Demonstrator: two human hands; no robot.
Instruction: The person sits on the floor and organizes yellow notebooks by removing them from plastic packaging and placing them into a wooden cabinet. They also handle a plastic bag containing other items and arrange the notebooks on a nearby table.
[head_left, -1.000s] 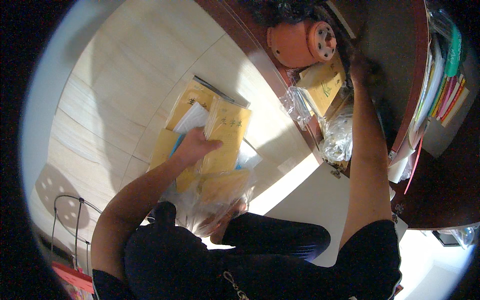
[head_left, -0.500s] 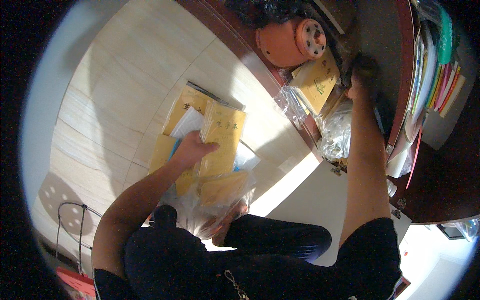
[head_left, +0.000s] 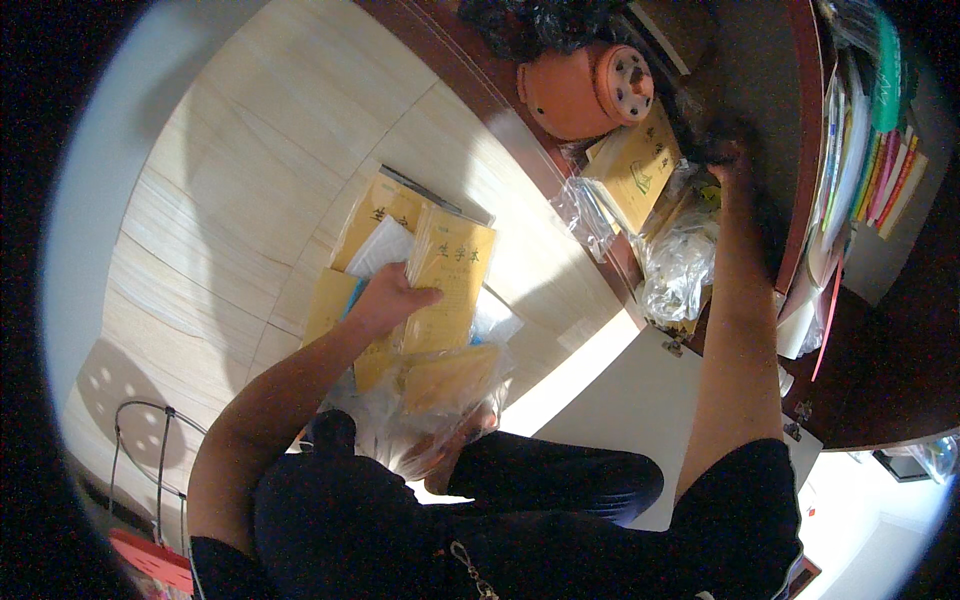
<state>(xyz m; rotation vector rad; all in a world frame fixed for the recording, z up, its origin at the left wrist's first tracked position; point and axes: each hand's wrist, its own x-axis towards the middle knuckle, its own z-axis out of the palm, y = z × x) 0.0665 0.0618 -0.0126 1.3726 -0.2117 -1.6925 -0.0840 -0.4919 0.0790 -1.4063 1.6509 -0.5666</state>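
Observation:
My left hand [head_left: 393, 300] grips a yellow exercise book [head_left: 450, 270] in clear plastic, its thumb lying across the cover. More yellow exercise books [head_left: 378, 212] lie beneath and beside it, with a white paper [head_left: 380, 247] among them. Below that hand is a yellow packet in clear plastic wrap [head_left: 448, 378]. My right hand [head_left: 732, 168] reaches into the shaded cabinet, its fingers bent around something dark that I cannot make out. Just left of it a yellow exercise book [head_left: 642, 180] leans, and nearer me sits crumpled clear plastic [head_left: 678, 270].
An orange flowerpot [head_left: 570, 92] lies on its side in the cabinet, beside a black plastic bag [head_left: 535, 25]. Books and papers [head_left: 860, 150] stand on the right. A white cabinet door [head_left: 620, 400] hangs open near my knee. A black wire rack [head_left: 160, 440] is at lower left.
My right hand has shifted slightly right inside the cabinet, and more of the crumpled plastic beside it shows. My left hand keeps hold of the exercise book, nearly still.

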